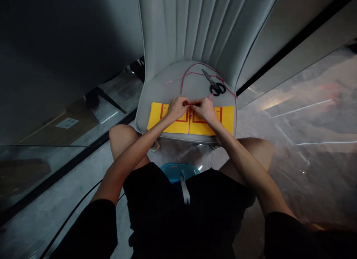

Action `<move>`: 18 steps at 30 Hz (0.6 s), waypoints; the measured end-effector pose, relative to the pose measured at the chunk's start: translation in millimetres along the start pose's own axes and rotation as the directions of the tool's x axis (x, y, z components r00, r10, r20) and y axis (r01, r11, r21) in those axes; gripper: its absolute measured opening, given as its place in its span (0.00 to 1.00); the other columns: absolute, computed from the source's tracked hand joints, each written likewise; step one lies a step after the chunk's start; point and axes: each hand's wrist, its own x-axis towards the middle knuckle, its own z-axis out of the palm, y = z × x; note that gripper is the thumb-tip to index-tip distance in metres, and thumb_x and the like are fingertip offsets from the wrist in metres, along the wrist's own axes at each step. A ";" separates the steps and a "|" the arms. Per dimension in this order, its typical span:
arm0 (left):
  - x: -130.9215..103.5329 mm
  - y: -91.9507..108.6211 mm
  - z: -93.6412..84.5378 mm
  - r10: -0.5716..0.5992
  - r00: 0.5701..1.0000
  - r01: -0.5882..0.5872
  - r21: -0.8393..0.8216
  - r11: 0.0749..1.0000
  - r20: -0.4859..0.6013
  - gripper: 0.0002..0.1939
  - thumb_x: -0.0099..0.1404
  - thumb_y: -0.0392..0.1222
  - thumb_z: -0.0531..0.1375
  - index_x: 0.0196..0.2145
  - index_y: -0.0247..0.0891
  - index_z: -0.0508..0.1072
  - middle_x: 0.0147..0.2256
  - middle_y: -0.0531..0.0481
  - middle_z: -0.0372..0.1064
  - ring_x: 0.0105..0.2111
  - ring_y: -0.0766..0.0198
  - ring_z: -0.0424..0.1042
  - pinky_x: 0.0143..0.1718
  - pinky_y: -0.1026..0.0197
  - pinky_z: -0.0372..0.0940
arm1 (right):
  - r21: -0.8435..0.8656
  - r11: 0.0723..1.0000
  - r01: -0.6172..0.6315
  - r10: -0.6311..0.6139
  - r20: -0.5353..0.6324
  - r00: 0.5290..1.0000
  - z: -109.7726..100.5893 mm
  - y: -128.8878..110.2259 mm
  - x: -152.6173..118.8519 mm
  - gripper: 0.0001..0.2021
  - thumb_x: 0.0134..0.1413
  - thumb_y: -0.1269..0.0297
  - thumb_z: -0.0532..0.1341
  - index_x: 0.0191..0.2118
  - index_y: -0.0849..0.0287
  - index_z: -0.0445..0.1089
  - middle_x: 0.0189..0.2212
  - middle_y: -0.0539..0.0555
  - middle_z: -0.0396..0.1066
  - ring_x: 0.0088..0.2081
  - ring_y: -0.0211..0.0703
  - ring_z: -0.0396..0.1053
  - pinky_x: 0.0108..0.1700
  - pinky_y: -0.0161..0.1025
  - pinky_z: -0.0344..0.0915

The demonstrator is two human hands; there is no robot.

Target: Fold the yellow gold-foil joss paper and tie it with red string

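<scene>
Across the front of the grey chair seat lies a flat yellow bundle of paper (228,119) with red printed frames. A thin pink ribbon (189,127) runs over its middle from front to back. My left hand (178,107) and my right hand (204,108) meet at the bundle's far edge, fingertips pinched together on the ribbon, its held part mostly hidden by the fingers. Behind my right hand, scissors (217,88) with black handles rest on the seat, and loose pink ribbon curves around and beneath them.
The grey chair (158,77) has a ribbed backrest rising behind the seat. A blue object (178,171) is low between my legs. On the left, a cardboard box (58,123) with a white label shows beyond a dark panel, and a black cable (73,211) crosses the floor.
</scene>
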 end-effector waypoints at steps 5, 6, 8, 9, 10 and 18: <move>1.1 0.3 1.5 -0.012 0.999 0.013 0.036 0.999 -0.040 0.11 0.63 0.27 0.61 0.37 0.37 0.82 0.33 0.48 0.81 0.36 0.60 0.77 0.41 0.60 0.66 | -0.016 0.999 0.040 -0.041 -0.051 0.998 7.9 5.6 2.5 0.16 0.56 0.75 0.59 0.43 0.63 0.84 0.39 0.60 0.85 0.44 0.53 0.81 0.51 0.45 0.74; 1.5 0.5 1.8 -0.012 0.999 0.014 0.042 0.999 -0.042 0.11 0.63 0.27 0.61 0.37 0.37 0.82 0.33 0.48 0.80 0.36 0.60 0.77 0.40 0.60 0.66 | -0.024 0.999 0.041 -0.043 -0.053 0.998 9.0 6.1 3.0 0.16 0.56 0.75 0.59 0.43 0.62 0.84 0.39 0.60 0.85 0.44 0.53 0.81 0.51 0.45 0.74; 2.3 0.9 2.0 -0.008 0.999 0.009 0.030 1.000 -0.031 0.11 0.63 0.27 0.61 0.36 0.36 0.82 0.32 0.48 0.80 0.35 0.60 0.77 0.40 0.60 0.66 | -0.038 0.999 0.032 -0.034 -0.048 0.998 10.2 6.9 4.1 0.16 0.57 0.76 0.58 0.42 0.62 0.84 0.39 0.60 0.84 0.45 0.53 0.81 0.52 0.45 0.73; 2.7 1.1 2.1 -0.003 1.000 0.003 0.014 1.000 -0.020 0.11 0.63 0.27 0.61 0.37 0.36 0.82 0.33 0.48 0.81 0.35 0.60 0.77 0.40 0.61 0.67 | -0.043 0.999 0.025 -0.027 -0.046 0.999 10.5 7.4 4.6 0.15 0.57 0.76 0.58 0.41 0.62 0.83 0.39 0.60 0.84 0.45 0.53 0.81 0.52 0.45 0.73; 3.0 1.1 2.2 0.003 1.000 -0.003 -0.004 1.000 -0.009 0.11 0.62 0.27 0.61 0.37 0.36 0.82 0.33 0.48 0.81 0.35 0.60 0.77 0.40 0.61 0.67 | -0.046 0.999 0.020 -0.022 -0.046 0.999 10.7 8.0 5.3 0.15 0.57 0.76 0.59 0.41 0.62 0.83 0.39 0.60 0.84 0.45 0.53 0.80 0.52 0.45 0.72; 6.6 -1.6 4.2 0.033 0.999 -0.033 -0.021 0.999 -0.015 0.11 0.61 0.28 0.61 0.35 0.37 0.82 0.33 0.49 0.81 0.35 0.59 0.77 0.42 0.59 0.68 | 0.015 1.000 0.014 -0.013 -0.026 1.000 16.2 19.0 15.0 0.10 0.55 0.76 0.59 0.34 0.60 0.77 0.36 0.57 0.81 0.41 0.49 0.76 0.49 0.44 0.70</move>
